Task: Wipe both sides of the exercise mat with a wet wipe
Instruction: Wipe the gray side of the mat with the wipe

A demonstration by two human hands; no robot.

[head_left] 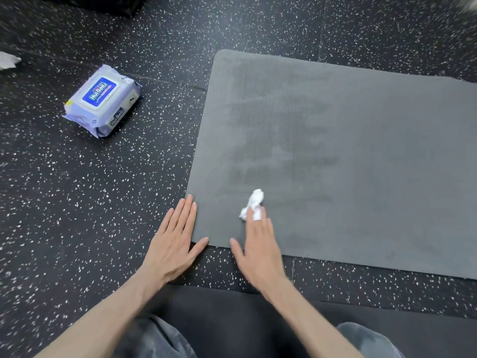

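Mat (361,164) looks floppy, best lifted at its near corner; flat left hand (175,241) pins it, right hand (258,244) seemingly presses the wipe (254,202).

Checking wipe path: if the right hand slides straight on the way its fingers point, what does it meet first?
The right hand already presses the wipe under its fingertips; beyond it, only bare mat, seemingly free to the far edge.

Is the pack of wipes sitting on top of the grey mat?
No, the pack of wipes lies on the speckled floor to the left of the grey mat, apart from its edge.
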